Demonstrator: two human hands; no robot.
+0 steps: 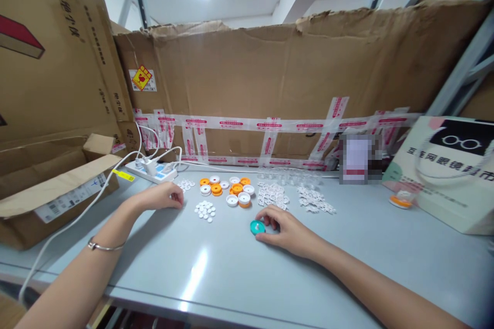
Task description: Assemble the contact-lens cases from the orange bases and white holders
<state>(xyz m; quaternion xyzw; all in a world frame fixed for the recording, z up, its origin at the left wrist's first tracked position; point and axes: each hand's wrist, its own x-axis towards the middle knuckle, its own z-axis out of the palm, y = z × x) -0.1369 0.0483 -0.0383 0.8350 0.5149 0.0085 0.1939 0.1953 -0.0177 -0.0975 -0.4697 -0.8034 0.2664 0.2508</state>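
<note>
My right hand (283,227) grips a teal round cap (257,227) by its edge between thumb and fingers, just over the table. A small white piece shows in the middle of the cap. At the left, my left hand (164,196) has its fingers curled together beside a pile of small white parts (186,185); what they hold, if anything, is hidden. Between the hands lie several orange and white round caps (216,189), some stacked. Nearer to me is a pile of small white discs (205,211).
Two heaps of white pieces (272,195) lie right of the caps, with clear plastic cups (289,177) behind. A power strip (150,169) with white cables and an open cardboard box (57,190) stand left. A paper bag (443,175) and a clear-topped orange-and-white piece (401,200) are right.
</note>
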